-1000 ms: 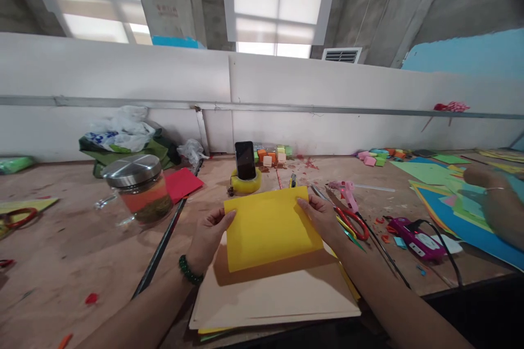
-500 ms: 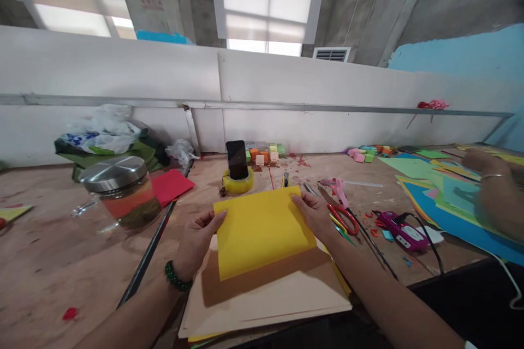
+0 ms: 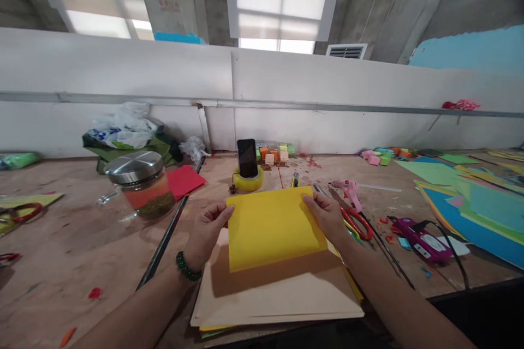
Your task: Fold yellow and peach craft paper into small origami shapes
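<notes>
A sheet of yellow paper (image 3: 274, 232) is held up between my two hands, its lower edge curving over a stack of pale peach paper (image 3: 282, 297). My left hand (image 3: 210, 229) pinches its upper left corner between thumb and fingers. At the upper right corner, my right hand (image 3: 327, 217) has the same kind of pinch. Yellow and green sheets peek out beneath the stack. Just right of my right hand lie scissors with red handles (image 3: 359, 224), partly hidden by that hand.
A lidded glass jug (image 3: 143, 191) and red paper (image 3: 184, 181) stand left. Behind the sheet, a phone (image 3: 248, 158) leans on a tape roll (image 3: 249, 181). To the right are a pink glue gun (image 3: 351, 193), a purple power strip (image 3: 426, 240) and coloured papers (image 3: 483, 218).
The view has turned a little left, so everything sits further right. Another person's arm over the coloured papers at right has gone from view. My grip on the yellow paper is unchanged.
</notes>
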The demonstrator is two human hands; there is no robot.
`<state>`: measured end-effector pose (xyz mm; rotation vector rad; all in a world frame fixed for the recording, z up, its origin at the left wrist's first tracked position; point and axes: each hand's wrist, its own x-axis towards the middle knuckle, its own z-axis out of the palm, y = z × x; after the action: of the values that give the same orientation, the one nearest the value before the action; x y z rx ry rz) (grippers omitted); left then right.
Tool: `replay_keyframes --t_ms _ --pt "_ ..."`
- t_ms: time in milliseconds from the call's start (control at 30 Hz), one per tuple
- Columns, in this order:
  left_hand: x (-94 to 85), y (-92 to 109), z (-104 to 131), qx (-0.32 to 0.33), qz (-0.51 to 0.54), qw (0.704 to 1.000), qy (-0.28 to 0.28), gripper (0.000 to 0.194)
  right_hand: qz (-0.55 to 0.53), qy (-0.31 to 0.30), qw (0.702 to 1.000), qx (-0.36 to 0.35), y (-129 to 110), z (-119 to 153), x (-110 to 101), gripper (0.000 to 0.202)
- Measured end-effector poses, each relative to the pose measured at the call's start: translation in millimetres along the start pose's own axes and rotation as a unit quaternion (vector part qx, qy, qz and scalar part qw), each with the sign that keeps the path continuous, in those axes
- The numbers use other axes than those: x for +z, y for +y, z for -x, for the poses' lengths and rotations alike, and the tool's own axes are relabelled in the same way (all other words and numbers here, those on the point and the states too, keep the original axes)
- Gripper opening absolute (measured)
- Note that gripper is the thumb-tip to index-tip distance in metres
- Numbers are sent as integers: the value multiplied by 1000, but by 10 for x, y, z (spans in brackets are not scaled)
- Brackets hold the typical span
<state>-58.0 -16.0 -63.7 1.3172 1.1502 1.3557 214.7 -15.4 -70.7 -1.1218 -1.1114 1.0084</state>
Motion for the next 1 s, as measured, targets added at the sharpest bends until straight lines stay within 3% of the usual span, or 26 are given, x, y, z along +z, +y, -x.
replay_keyframes --t_ms 633,1000 --pt "24 91 29 -9 21 1000 -9 37 -4 6 1000 -14 -2 -9 2 46" --pt "-10 15 -9 -8 26 1000 -7 36 -4 1 1000 -20 -25 -8 17 49"
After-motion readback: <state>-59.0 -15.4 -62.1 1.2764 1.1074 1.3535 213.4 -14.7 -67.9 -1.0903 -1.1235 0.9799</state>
